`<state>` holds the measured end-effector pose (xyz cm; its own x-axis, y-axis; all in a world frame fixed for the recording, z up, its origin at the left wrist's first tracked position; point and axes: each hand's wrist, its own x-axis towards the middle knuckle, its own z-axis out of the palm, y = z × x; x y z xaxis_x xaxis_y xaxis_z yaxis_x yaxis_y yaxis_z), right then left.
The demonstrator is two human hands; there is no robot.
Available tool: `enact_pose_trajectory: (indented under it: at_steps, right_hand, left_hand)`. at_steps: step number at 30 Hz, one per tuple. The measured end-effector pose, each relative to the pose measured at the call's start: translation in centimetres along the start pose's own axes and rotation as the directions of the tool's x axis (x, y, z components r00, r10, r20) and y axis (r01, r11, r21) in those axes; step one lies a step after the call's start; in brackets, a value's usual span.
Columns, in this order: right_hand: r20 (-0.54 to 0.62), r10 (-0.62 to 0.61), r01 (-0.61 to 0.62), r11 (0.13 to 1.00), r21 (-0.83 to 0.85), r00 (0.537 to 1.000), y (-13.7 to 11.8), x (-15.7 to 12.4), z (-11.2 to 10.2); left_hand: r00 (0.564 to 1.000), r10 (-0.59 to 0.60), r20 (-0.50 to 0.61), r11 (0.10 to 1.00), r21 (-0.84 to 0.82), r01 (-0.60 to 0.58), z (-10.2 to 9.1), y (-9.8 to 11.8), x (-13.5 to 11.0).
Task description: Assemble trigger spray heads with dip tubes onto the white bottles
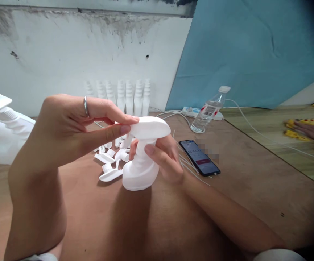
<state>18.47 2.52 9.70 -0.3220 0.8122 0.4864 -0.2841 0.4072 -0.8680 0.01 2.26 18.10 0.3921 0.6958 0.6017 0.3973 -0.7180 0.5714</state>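
A white spray bottle [140,175] is held up in front of me, tilted slightly, with a white trigger spray head [153,127] on its neck. My left hand [83,127], a ring on one finger, pinches the nozzle end of the spray head between thumb and fingertips. From the right, my right hand [168,157] wraps round the bottle's neck, thumb on the near side; its other fingers are partly hidden behind the bottle. Loose white spray heads [111,175] lie on the table behind and left of the bottle.
White bottles [129,96] stand in a row by the wall. More white bottles with spray heads [4,134] are at the left edge. A phone [199,157], thin white tubes [191,168], a water bottle [208,112] and a power strip [217,115] lie right. Beyond the table edge is another person's hand [313,132].
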Motion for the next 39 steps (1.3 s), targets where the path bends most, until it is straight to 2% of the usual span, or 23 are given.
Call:
enact_pose_trajectory:
  at_steps: [4, 7, 9, 13, 18, 20, 25, 30, 32, 34, 36, 37, 39]
  right_hand:
    - [-0.065, 0.007, -0.011, 0.998, -0.06, 0.998, 0.1, 0.1, -0.2]
    - [0.008, -0.018, 0.018, 1.0, -0.006, 1.0, 0.0, 0.1, -0.3]
    - [0.041, 0.003, -0.003, 1.0, 0.008, 0.999, 0.0, 0.0, -0.4]
    - [0.002, 0.053, -0.053, 0.998, -0.039, 0.999, 0.1, 0.2, -0.5]
    - [0.159, 0.033, -0.05, 0.993, 0.105, 0.987, 0.2, 0.3, -0.9]
    - [0.166, 0.022, -0.041, 0.993, 0.109, 0.986, 0.2, 0.2, -0.9]
    - [0.075, 0.035, -0.035, 0.999, -0.005, 0.997, -0.2, 0.3, -0.4]
    - [0.05, 0.049, -0.044, 0.995, -0.086, 0.998, -0.4, 0.5, -0.4]
    - [-0.012, 0.047, -0.048, 0.988, -0.148, 0.999, -0.4, 0.6, -0.6]
    - [-0.134, 0.035, -0.068, 0.966, -0.248, 0.99, -0.4, 0.8, -0.9]
    - [-0.253, 0.014, -0.103, 0.933, -0.345, 0.967, -0.3, 1.0, -1.1]
    - [-0.294, -0.009, -0.111, 0.916, -0.387, 0.956, -0.3, 1.1, -1.3]
    - [-0.34, -0.064, -0.101, 0.89, -0.446, 0.938, -0.1, 1.3, -1.5]
  left_hand:
    - [1.0, -0.009, 0.024, 1.0, -0.018, 0.009, 0.0, 0.1, 0.0]
    - [0.999, -0.014, 0.031, 1.0, -0.017, 0.014, -0.1, 0.1, 0.0]
    - [0.999, -0.018, 0.038, 1.0, -0.01, 0.019, -0.1, 0.0, 0.0]
    - [0.999, -0.005, 0.044, 0.999, -0.034, 0.007, -0.2, -0.1, 0.1]
    - [0.999, -0.021, 0.048, 0.999, -0.041, 0.023, -0.2, 0.0, 0.1]
    - [0.998, -0.026, 0.052, 0.999, -0.043, 0.029, -0.2, 0.2, 0.1]
    - [0.998, -0.011, 0.059, 0.995, -0.098, 0.017, -0.2, 0.0, 0.1]
    - [0.996, 0.001, 0.09, 0.997, -0.081, 0.006, -0.4, -1.0, 0.0]
    - [0.992, 0.036, 0.12, 0.999, -0.021, -0.034, -0.2, -1.0, 0.0]
    - [0.991, 0.059, 0.124, 0.997, 0.042, -0.064, 0.0, -0.7, 0.0]
    - [0.998, 0.028, 0.057, 0.994, 0.1, -0.033, -0.1, -0.2, -0.1]
    - [1.0, -0.003, -0.011, 0.991, 0.132, 0.004, -0.4, -0.1, -0.1]
    - [0.998, -0.015, -0.054, 0.981, 0.194, 0.025, -1.6, -0.3, -0.1]
